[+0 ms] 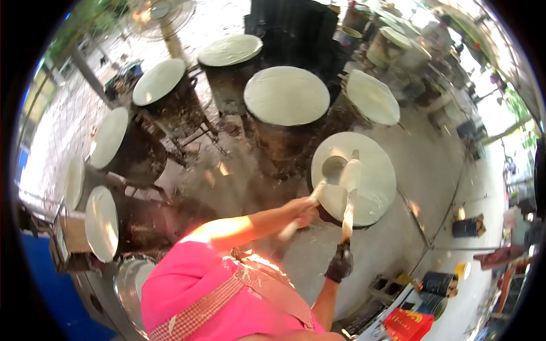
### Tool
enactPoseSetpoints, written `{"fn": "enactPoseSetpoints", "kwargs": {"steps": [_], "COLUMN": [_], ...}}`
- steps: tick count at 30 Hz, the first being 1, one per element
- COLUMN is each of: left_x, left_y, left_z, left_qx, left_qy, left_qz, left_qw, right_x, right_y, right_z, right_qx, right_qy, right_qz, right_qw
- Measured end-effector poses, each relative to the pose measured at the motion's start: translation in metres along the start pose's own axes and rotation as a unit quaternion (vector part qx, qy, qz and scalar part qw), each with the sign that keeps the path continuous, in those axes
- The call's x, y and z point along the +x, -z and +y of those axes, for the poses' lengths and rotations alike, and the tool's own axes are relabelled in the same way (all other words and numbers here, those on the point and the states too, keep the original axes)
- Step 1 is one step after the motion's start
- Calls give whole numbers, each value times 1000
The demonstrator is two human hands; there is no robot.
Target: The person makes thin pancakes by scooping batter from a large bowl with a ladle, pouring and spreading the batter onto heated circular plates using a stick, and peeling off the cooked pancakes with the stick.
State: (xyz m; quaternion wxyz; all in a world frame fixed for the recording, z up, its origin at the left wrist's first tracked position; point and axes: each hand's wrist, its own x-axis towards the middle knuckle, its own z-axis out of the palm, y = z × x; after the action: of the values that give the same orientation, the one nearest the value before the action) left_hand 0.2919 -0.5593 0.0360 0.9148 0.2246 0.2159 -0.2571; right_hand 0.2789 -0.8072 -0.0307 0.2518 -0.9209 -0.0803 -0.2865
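My left hand (301, 213) is bare and closed around the pale, batter-smeared handle of a ladle (334, 168). The ladle's round grey end lies over a large round white sheet (372, 170), which covers the top of a drum-like stove. In a black glove, my right hand (340, 262) grips the lower end of a long wooden paddle (351, 176) coated in white paste. The paddle reaches across the sheet, just right of the ladle. Wrinkles show in the white layer near the sheet's lower right edge.
Several rusty drums with white round tops stand in an arc, including a middle one (286, 96) and a left one (102, 223). A fan (161, 10) is at the back. Buckets (468, 226), cinder blocks (387, 287) and a red bag (407, 324) are on the right.
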Motion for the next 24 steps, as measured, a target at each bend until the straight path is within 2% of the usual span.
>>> {"fn": "enactPoseSetpoints", "kwargs": {"steps": [1,2,3,4,5,6,7,8,9,10,12,14,15,16,17,18,19,21,24], "left_x": [-40,-70,-80,-87,-92,-97,-99,-103,-116,-132,-161,-177,-190,-201,-214,-216,-212,-222,-242], "left_y": [3,14,35,35,47,61,77,92,97,95,99,123,126,132,135,149,164,173,186], "left_z": [4,2,-4,6,13,20,28,34,41,48,59,63,66,68,68,56,45,23,0], "left_qx": [60,91,63,21,-64,-147,-246,-340,-361,-309,-287,-314,-338,-413,-395,-285,-392,-360,-384], "left_qy": [-48,-65,-64,0,25,48,110,172,132,63,4,-6,0,35,-4,-106,-116,-236,-302], "left_qz": [49,53,67,136,103,66,28,-9,-39,-10,29,17,16,-7,5,3,-23,7,102], "left_qw": [996,992,994,990,992,986,963,924,922,949,958,949,941,910,918,953,912,903,867], "right_x": [-4,-11,-11,-8,-8,-17,-2,-5,-8,-1,-11,-13,-12,-6,-6,-17,-34,-57,-65], "right_y": [5,8,1,-5,-17,-31,-30,-37,-45,-48,-69,-86,-95,-94,-108,-126,-143,-170,-206], "right_z": [-1,-2,-13,-26,-40,-42,-76,-85,-94,-111,-121,-140,-155,-173,-172,-180,-197,-231,-278], "right_qx": [-50,-104,-67,-37,-40,-12,74,36,-2,86,38,98,181,126,182,225,260,300,326], "right_qy": [-8,-22,21,64,67,-89,0,53,105,84,118,124,107,15,-69,-64,-12,74,159], "right_qz": [-49,-95,-79,-67,-37,-138,-33,-24,-11,-43,-98,-177,-231,-369,-455,-498,-519,-574,-630], "right_qw": [998,990,994,995,996,986,997,998,994,992,987,971,950,921,869,835,814,758,687]}}
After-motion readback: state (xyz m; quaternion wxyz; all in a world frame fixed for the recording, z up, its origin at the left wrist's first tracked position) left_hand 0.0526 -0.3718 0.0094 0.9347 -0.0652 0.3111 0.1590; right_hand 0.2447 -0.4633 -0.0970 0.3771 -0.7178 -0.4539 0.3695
